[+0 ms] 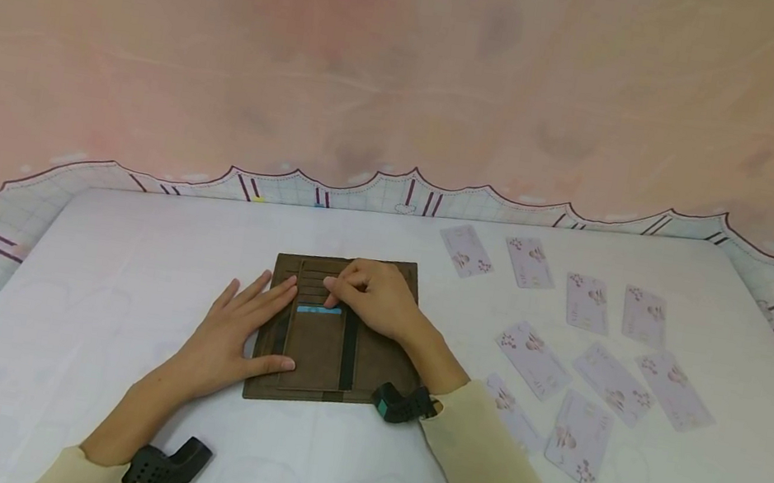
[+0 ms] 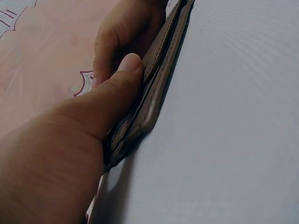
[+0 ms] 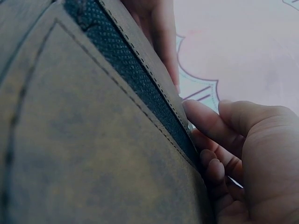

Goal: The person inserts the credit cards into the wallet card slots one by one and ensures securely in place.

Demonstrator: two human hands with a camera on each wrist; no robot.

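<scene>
A brown wallet (image 1: 313,356) lies unfolded on the white table, its stacked card slots facing up. One slot shows the blue edge of a card (image 1: 319,311). My left hand (image 1: 234,331) rests on the wallet's left side, fingers straight and spread, thumb on the lower left part. My right hand (image 1: 375,294) is over the slots with bent fingers, a fingertip touching just above the blue edge. Whether it pinches anything is hidden. In the right wrist view, the fingertips (image 3: 191,109) meet the wallet's far edge beside a dark mesh strip (image 3: 135,79).
Several pale cards with reddish print lie spread to the right, such as one card (image 1: 578,439) near the right sleeve and another card (image 1: 466,251) farther back. A patterned cloth (image 1: 377,106) hangs behind the table (image 1: 126,278). Each wrist wears a black device (image 1: 167,466).
</scene>
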